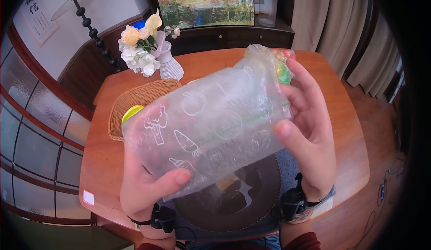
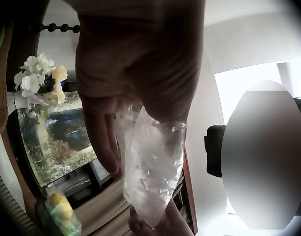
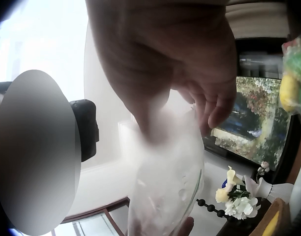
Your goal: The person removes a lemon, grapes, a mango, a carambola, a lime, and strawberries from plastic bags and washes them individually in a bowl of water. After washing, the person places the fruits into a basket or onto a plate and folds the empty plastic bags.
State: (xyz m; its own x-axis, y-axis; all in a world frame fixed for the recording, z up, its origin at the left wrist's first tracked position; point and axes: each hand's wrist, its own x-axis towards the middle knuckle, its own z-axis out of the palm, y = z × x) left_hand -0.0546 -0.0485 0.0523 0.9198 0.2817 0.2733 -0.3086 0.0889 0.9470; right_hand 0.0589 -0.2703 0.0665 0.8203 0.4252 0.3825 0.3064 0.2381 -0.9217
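Note:
A translucent plastic bag (image 1: 211, 124) printed with white fruit and vegetable outlines is held up in front of the body, tilted with its right end higher. My left hand (image 1: 150, 182) grips its lower left end, thumb on the near face and fingers behind. At the right end my right hand (image 1: 312, 124) pinches the bag between thumb and fingers. In the left wrist view the bag (image 2: 153, 167) hangs from the left hand (image 2: 135, 69); in the right wrist view the right hand (image 3: 165, 64) holds the bag (image 3: 165, 172).
Behind the bag, a wicker basket (image 1: 117, 111) holds something yellow-green. A white vase (image 1: 171, 68) of flowers stands at the back left. A colorful bagged item (image 1: 283, 72) lies behind the right hand. A dark round mat (image 1: 224, 218) lies on the wooden table (image 1: 348, 138) near the body.

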